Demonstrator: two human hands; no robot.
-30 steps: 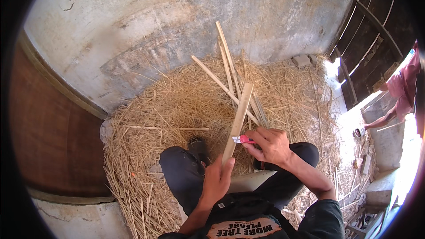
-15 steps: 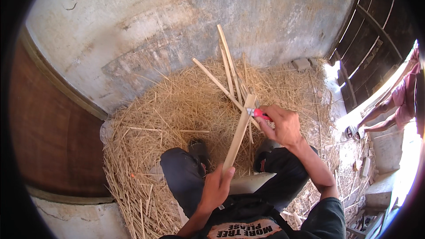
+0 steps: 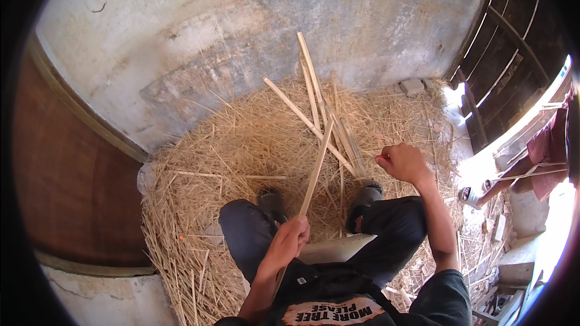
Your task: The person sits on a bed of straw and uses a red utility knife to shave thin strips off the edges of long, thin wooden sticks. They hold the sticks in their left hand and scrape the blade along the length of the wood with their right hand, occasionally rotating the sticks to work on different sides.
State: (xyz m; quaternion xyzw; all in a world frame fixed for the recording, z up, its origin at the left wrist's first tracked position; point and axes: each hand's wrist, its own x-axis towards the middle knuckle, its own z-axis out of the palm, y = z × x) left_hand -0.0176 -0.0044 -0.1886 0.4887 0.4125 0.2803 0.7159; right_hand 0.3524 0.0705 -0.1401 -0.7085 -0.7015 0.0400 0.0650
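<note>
Item 1: wooden strip [image 3: 317, 169], one. Location: in the left hand [image 3: 290, 242], rising from the fist and pointing away from the body, with a shorter length emerging below it. Pale, long, narrow, straight. Handling, as judged: light; stiff along its length, perhaps springy across its thin side; dry rather than slippery; unlikely to break in ordinary handling, though the edges may splinter. Best hold: near the lower end, fingers wrapped around the flat faces, as the left hand has it.

Item 2: red object [image 3: 381, 159], small. Location: at the fingertips of the right hand [image 3: 406, 163]. Mostly hidden; kind cannot be told from the little that shows.

Hands: left, closed around the strip. Right, curled closed on the red object, off to the right of the strip and apart from it.

Item 3: sticks [image 3: 291, 106], several, pale, crossed in a loose heap beyond both hands. Similarly light and stiff, by appearance.

Item 4: straw [image 3: 229, 139], loose, spread beneath and around the hands.

Lettering: shirt [image 3: 332, 313], nearer the body than the left hand; black print on a pale, orange-edged patch, upside down in view; wording not transcribed. Wooden strip and sticks: no labels or marks legible.
</note>
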